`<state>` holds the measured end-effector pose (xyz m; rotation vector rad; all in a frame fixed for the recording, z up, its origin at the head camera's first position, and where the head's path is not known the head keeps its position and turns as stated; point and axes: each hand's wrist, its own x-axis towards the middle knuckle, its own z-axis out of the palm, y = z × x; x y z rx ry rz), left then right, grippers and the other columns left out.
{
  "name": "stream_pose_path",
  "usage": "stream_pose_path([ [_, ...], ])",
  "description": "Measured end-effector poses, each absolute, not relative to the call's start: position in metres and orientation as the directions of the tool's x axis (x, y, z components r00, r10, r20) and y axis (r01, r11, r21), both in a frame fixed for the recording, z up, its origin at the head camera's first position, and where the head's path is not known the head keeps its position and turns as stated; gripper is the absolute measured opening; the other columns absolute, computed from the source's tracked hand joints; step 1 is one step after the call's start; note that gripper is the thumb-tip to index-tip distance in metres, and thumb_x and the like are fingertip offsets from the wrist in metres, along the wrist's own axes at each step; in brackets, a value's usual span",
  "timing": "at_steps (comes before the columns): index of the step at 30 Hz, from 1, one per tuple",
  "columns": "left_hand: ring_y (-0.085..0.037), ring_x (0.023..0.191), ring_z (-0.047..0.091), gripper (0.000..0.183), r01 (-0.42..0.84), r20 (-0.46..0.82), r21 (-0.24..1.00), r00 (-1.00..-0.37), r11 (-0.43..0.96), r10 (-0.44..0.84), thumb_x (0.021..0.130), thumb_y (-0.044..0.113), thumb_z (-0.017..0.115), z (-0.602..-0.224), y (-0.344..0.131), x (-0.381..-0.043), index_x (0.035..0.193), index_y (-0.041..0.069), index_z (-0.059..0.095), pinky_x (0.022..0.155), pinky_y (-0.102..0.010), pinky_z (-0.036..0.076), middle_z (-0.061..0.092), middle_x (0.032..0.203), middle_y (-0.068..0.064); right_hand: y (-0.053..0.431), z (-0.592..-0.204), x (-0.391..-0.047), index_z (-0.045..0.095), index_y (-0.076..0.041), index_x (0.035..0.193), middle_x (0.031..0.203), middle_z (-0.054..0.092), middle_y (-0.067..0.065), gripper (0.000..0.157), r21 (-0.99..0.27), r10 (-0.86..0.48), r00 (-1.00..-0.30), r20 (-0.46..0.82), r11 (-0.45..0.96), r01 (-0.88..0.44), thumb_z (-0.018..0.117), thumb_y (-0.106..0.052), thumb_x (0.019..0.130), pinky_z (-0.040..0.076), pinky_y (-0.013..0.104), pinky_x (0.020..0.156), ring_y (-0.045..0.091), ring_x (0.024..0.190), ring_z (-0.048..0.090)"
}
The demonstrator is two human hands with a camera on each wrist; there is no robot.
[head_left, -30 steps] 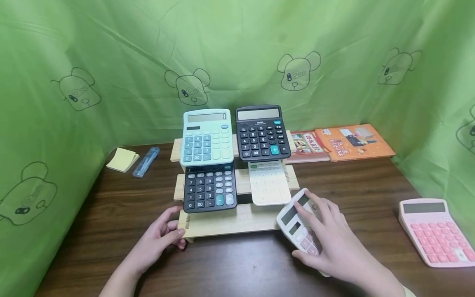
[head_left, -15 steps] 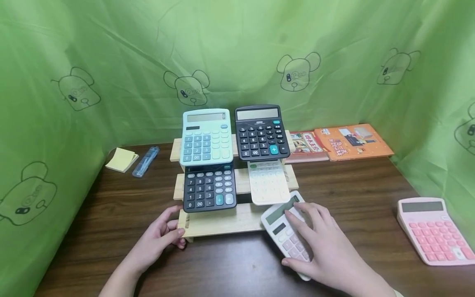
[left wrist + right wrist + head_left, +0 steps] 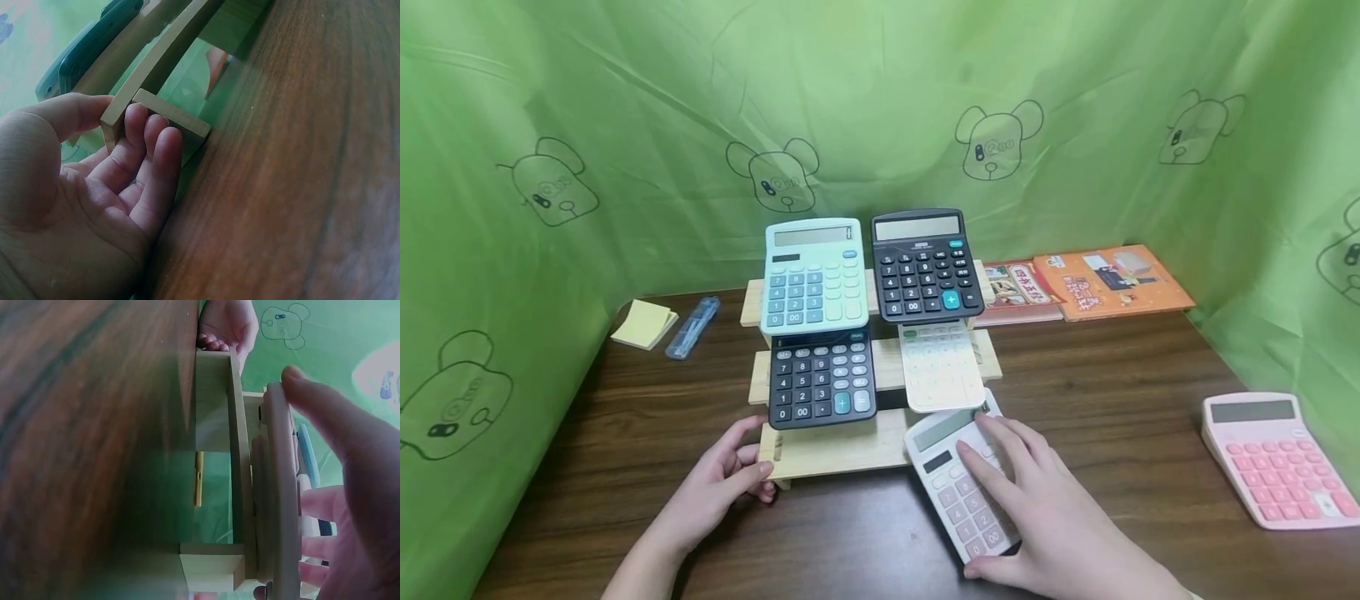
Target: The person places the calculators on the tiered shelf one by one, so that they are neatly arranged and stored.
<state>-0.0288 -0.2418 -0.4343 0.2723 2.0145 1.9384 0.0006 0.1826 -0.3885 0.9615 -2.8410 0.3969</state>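
A stepped wooden rack [image 3: 842, 454] stands mid-table. My left hand [image 3: 711, 492] grips the left end of its lowest step; in the left wrist view the thumb is on top and curled fingers [image 3: 165, 150] lie beneath. My right hand [image 3: 1052, 512] holds a white calculator [image 3: 951, 487] with pale pink keys, its display end tilted over the right of the lowest step. The right wrist view shows this calculator [image 3: 282, 500] edge-on, close over the step. On the rack sit a mint calculator [image 3: 816, 275], a black one [image 3: 928, 267], another black one [image 3: 822, 379] and a white one [image 3: 942, 367].
A pink calculator [image 3: 1281, 458] lies at the table's right. Behind the rack on the right are an orange book [image 3: 1112, 283] and a red book [image 3: 1018, 287]. Yellow sticky notes [image 3: 645, 323] and a blue translucent item [image 3: 693, 327] lie back left. Green cloth [image 3: 880, 100] surrounds the table.
My right hand has carried the white calculator with pink keys leftward, so its display end now overlaps the lowest step and shows straighter. The left hand has stayed on the rack.
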Motion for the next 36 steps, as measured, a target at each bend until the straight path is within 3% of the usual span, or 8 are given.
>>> stream_pose_path([
  [6, -0.03, 0.076, 0.065, 0.058, -0.095, -0.109, 0.994, -0.928, 0.057, 0.356, 0.098, 0.008, 0.056, -0.434, -0.242, -0.028, 0.146, 0.008, 0.024, 0.069, -0.048, 0.058, 0.062, 0.103, -0.03, 0.181, -0.385, 0.0, 0.025, -0.027, 0.154, 0.161, 0.009, 0.007, 0.11, -0.212, -0.618, -0.765, 0.18, 0.735, -0.644, 0.065, -0.08, 0.066, 0.035, 0.053, 0.104, 0.03, 0.143, 0.014],
  [17, -0.028, 0.076, 0.065, 0.057, -0.083, -0.094, 0.995, -0.925, 0.047, 0.367, 0.098, 0.008, 0.057, -0.432, -0.24, -0.028, 0.145, 0.008, 0.025, 0.068, -0.047, 0.058, 0.061, 0.103, -0.03, 0.173, -0.381, -0.008, 0.038, -0.026, 0.149, 0.16, 0.017, 0.007, 0.073, -0.207, -0.722, -0.658, 0.213, 0.625, -0.753, 0.068, -0.049, 0.086, 0.049, 0.047, 0.096, 0.03, 0.145, 0.016],
  [25, -0.03, 0.076, 0.065, 0.058, -0.099, -0.118, 0.993, -0.926, 0.071, 0.359, 0.097, 0.01, 0.058, -0.429, -0.239, -0.03, 0.145, 0.009, 0.025, 0.069, -0.048, 0.058, 0.062, 0.103, -0.029, 0.167, -0.38, -0.008, 0.04, -0.028, 0.148, 0.159, 0.016, 0.009, 0.071, -0.202, -0.724, -0.653, 0.224, 0.621, -0.758, 0.068, -0.047, 0.086, 0.05, 0.049, 0.094, 0.033, 0.144, 0.015],
  [29, -0.029, 0.077, 0.065, 0.058, -0.101, -0.121, 0.992, -0.927, 0.076, 0.355, 0.097, 0.01, 0.058, -0.43, -0.24, -0.03, 0.145, 0.009, 0.025, 0.069, -0.047, 0.058, 0.062, 0.103, -0.029, 0.161, -0.381, -0.01, 0.042, -0.025, 0.147, 0.157, 0.023, 0.011, 0.073, -0.168, -0.729, -0.638, 0.248, 0.616, -0.77, 0.071, -0.044, 0.083, 0.048, 0.053, 0.094, 0.039, 0.142, 0.018],
  [36, -0.027, 0.076, 0.065, 0.057, -0.088, -0.107, 0.994, -0.926, 0.068, 0.363, 0.098, 0.009, 0.057, -0.43, -0.241, -0.029, 0.145, 0.008, 0.025, 0.068, -0.047, 0.058, 0.062, 0.104, -0.029, 0.148, -0.381, -0.014, 0.048, -0.019, 0.144, 0.153, 0.031, 0.013, 0.072, -0.144, -0.747, -0.602, 0.281, 0.587, -0.796, 0.074, -0.039, 0.08, 0.05, 0.05, 0.093, 0.037, 0.14, 0.024],
])
